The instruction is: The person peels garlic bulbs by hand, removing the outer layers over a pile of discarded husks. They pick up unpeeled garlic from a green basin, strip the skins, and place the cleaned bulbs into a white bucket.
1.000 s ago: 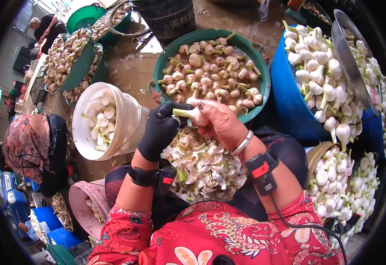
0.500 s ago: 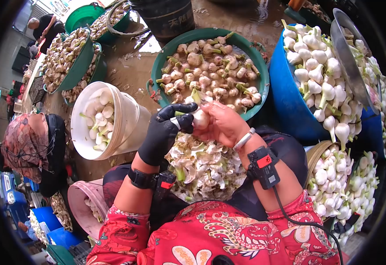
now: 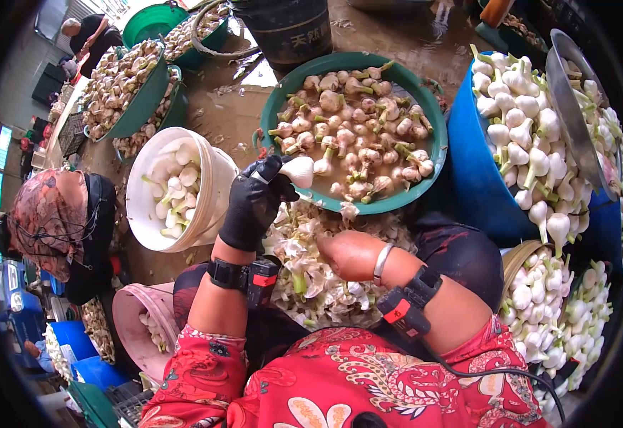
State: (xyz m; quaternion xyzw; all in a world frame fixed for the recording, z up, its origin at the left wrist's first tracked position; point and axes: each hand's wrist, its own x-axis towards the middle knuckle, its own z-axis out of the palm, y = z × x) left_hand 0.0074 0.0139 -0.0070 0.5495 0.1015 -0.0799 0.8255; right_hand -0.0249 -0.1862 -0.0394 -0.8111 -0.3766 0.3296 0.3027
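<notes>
In a black glove, my left hand (image 3: 253, 207) is closed around a white, peeled garlic bulb (image 3: 299, 172), held near the front rim of the green basin (image 3: 368, 207). Unpeeled garlic bulbs (image 3: 358, 121) float and lie in the basin's murky water. My bare right hand (image 3: 354, 255) is low over a heap of garlic peelings (image 3: 311, 274) in front of my lap. Its fingers are curled downward, and what they hold, if anything, is hidden.
A white bucket (image 3: 215, 189) of peeled bulbs stands at left, with a pink bucket (image 3: 130, 314) below it. To the right is a blue tub (image 3: 465, 167) heaped with white garlic. Another person (image 3: 48, 221) sits at far left. A black bucket (image 3: 286, 32) stands behind the basin.
My hands were together on the bulb and are now apart. The left has kept the bulb, now bare white; the right has dropped to the peelings. The view has shifted slightly.
</notes>
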